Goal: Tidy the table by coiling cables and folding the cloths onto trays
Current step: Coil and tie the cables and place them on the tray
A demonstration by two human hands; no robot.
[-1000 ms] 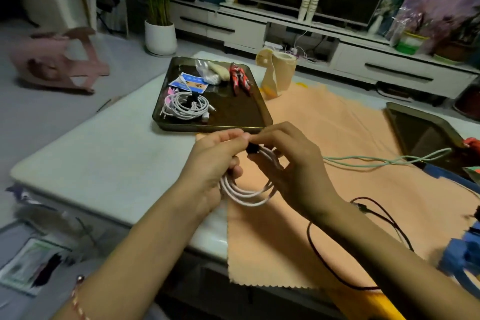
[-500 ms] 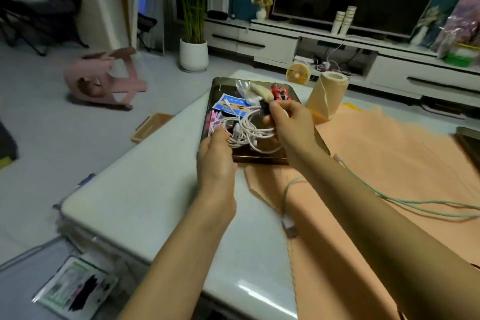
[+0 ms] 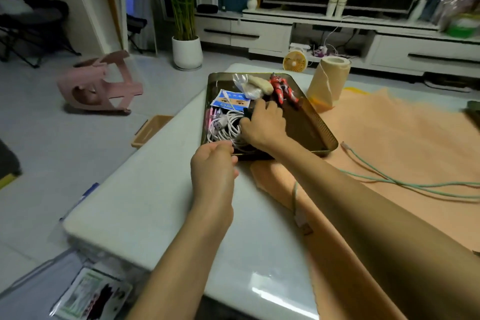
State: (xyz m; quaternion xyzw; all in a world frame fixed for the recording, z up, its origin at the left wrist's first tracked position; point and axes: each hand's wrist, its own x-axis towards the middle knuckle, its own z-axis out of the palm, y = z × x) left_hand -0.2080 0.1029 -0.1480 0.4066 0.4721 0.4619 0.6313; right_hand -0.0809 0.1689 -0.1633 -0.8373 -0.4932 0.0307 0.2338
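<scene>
A dark tray (image 3: pixel 320 135) sits at the far left of the white table (image 3: pixel 145 202). Coiled white cables (image 3: pixel 224 127) lie in its near-left corner. My right hand (image 3: pixel 263 125) rests on top of the coil, fingertips gripping a black tie at its far side. My left hand (image 3: pixel 213 166) hovers at the tray's front edge with loosely curled fingers and holds nothing. An orange cloth (image 3: pixel 389 138) lies spread flat over the right of the table. A loose green cable (image 3: pixel 405 184) runs across it, passing under my right forearm to its plug (image 3: pixel 301 221).
The tray also holds a red toy figure (image 3: pixel 283 88), a blue packet (image 3: pixel 231 100) and a plastic bag. An orange roll (image 3: pixel 330 80) stands behind the tray. A second tray's corner (image 3: pixel 474 109) shows at the right edge. Papers lie on the floor near left.
Both hands carried the white cable coil from over the orange cloth to the tray and set it down there. My left hand has since drawn back from the coil to the tray's edge.
</scene>
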